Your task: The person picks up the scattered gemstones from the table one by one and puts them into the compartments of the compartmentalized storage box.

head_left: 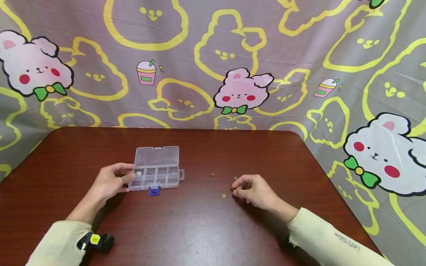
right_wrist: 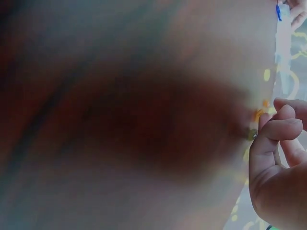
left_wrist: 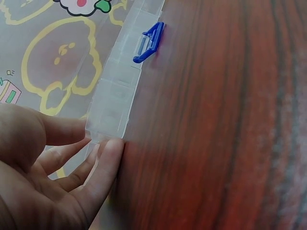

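A clear plastic compartment box [head_left: 156,177] lies on the table with its lid [head_left: 157,156] folded back and a blue latch [head_left: 154,191] at the front. My left hand [head_left: 111,181] grips its left end; in the left wrist view, fingers and thumb close around that end wall [left_wrist: 108,117]. A whitish round piece [head_left: 138,173] sits in a left compartment. Toward the right, my right hand [head_left: 254,192] pinches a small brown bead-like piece [head_left: 232,188] between thumb and forefinger, low over the table. Around it lie a yellow-green piece [head_left: 223,196], a pale piece [head_left: 235,178] and an orange-brown one [head_left: 212,174].
The dark reddish wooden table [head_left: 193,229] extends around both hands. A patterned cloth [head_left: 186,66] hangs behind its back edge and along the right side. A hanging tab [head_left: 181,174] sticks out from the box's right end.
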Available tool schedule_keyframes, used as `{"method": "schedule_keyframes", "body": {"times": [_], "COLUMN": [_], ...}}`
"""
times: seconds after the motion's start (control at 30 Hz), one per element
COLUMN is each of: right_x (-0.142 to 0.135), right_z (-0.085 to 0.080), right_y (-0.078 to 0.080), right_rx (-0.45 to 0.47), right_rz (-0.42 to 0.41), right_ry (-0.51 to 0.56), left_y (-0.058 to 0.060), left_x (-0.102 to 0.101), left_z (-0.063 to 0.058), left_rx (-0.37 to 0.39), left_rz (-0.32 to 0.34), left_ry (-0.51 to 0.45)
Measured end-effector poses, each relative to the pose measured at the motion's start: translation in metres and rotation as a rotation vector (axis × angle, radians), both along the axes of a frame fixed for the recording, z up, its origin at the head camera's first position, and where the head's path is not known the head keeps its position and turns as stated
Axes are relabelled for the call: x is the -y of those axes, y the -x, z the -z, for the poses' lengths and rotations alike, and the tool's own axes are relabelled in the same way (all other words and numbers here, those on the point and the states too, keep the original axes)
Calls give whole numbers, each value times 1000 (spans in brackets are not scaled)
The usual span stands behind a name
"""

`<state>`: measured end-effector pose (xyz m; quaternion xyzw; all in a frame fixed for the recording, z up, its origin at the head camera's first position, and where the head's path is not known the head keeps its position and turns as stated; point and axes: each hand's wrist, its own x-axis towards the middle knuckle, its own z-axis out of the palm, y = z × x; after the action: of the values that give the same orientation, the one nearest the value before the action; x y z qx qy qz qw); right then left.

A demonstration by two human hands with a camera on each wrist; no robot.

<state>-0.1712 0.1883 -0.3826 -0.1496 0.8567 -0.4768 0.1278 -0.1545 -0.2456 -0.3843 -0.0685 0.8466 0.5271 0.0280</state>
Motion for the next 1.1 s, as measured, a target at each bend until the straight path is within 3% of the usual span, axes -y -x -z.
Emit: {"method": "schedule_keyframes", "body": {"times": [0.57, 1.1], "right_x": [-26, -40], "right_z": [-1, 4], "right_y": [3, 2], "right_rx": [-31, -33], "right_rz": [76, 82], "right_ry": [-7, -70], "left_y": [1, 0], "left_x": [0, -1], "left_z": [1, 1], "left_rx": [2, 1], "left_rz": [0, -8], "left_ry": [-8, -1]}}
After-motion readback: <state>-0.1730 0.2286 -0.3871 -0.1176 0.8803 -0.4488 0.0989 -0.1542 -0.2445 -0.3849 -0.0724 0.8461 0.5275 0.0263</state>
